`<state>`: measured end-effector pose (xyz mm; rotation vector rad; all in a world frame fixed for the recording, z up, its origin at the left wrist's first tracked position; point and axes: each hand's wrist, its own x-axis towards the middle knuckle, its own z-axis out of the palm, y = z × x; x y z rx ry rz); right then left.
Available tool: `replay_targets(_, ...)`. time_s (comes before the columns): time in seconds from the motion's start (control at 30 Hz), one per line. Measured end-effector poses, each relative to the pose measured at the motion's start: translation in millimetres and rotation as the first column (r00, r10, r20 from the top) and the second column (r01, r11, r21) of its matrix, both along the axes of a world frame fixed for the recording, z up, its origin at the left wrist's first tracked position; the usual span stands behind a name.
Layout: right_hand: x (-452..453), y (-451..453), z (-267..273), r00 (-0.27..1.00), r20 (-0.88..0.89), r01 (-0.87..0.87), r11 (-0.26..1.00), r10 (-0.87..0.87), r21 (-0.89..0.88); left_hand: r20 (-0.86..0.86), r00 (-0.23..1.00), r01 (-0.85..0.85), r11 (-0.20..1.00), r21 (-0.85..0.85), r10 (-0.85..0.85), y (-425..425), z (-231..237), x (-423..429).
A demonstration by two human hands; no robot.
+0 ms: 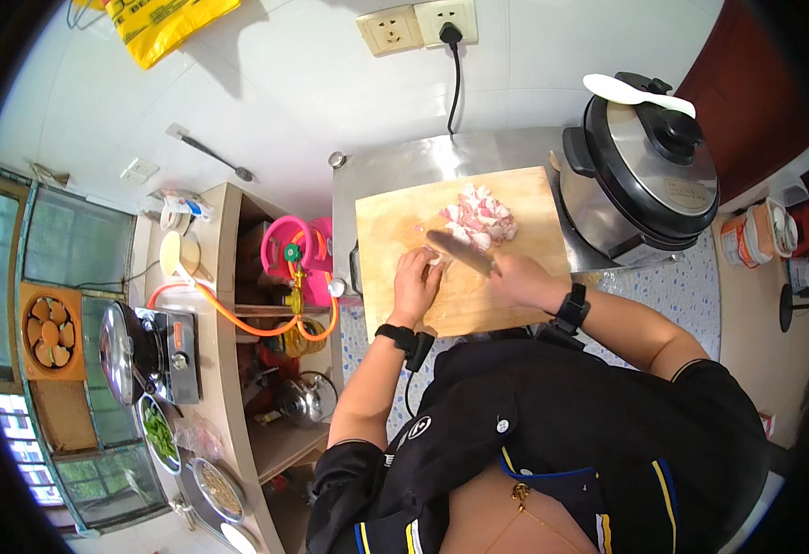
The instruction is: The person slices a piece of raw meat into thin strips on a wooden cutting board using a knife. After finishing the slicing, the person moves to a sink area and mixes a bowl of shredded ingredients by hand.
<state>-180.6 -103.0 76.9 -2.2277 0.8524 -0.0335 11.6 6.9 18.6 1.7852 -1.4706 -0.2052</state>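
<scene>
A wooden cutting board (404,298) lies on a stainless steel table (390,170) in front of me. My right hand (521,280) grips the handle of a kitchen knife (461,253), its blade angled towards the upper left. Beside the blade, my left hand (415,280) presses a small piece of pale meat (436,258) to the board with bent fingers; most of that piece is hidden. Just beyond the knife sits a heap of chopped pink and white raw meat (481,215). Both wrists wear black bands.
An electric pressure cooker (636,173) with a white rice paddle (636,95) on its lid stands at the right. A plugged-in black cord (456,90) runs down the wall. Leftward, an orange gas hose (238,324) leads towards a gas stove (179,356) bearing a lidded pan (119,353).
</scene>
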Motion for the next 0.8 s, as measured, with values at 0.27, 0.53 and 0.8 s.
replay_targets(0.27,4,-9,17,0.996,0.042,-0.074,0.996,0.076,-0.050,0.046,0.999,0.024,1.000,0.001,-0.024,-4,3,1)
replay_targets(0.53,10,-7,38,0.988,0.017,-0.154,0.988,0.154,0.008,0.078,0.996,0.044,0.999,-0.028,-0.041,-4,-1,4)
replay_targets(0.8,44,-13,16,0.987,0.039,-0.158,0.987,0.159,-0.017,0.038,0.997,0.063,0.997,-0.047,-0.061,-4,-5,6)
